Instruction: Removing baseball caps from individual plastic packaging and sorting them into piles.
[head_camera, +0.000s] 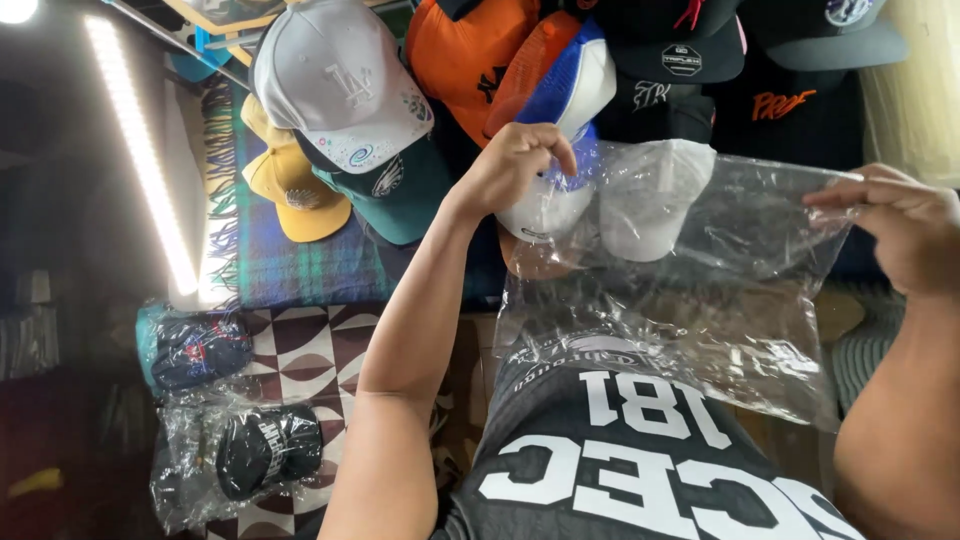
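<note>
A clear plastic bag (700, 300) hangs stretched between both hands in front of my chest. My left hand (515, 165) pinches its upper left corner, just below a blue and white cap (570, 85). My right hand (900, 225) pinches the upper right corner at the frame's right edge. Through the film I see a white cap (650, 205) lying behind it. The bag looks empty; its lower edge drapes over my dark shirt with large white print.
Several caps lie piled ahead: a grey one (335, 75), an orange one (465, 55), a yellow one (295, 190), a teal one (400, 195) and dark ones (690, 50). Two bagged dark caps (200, 350) (265, 450) rest on a patterned floor at left. A light strip (140, 150) glows left.
</note>
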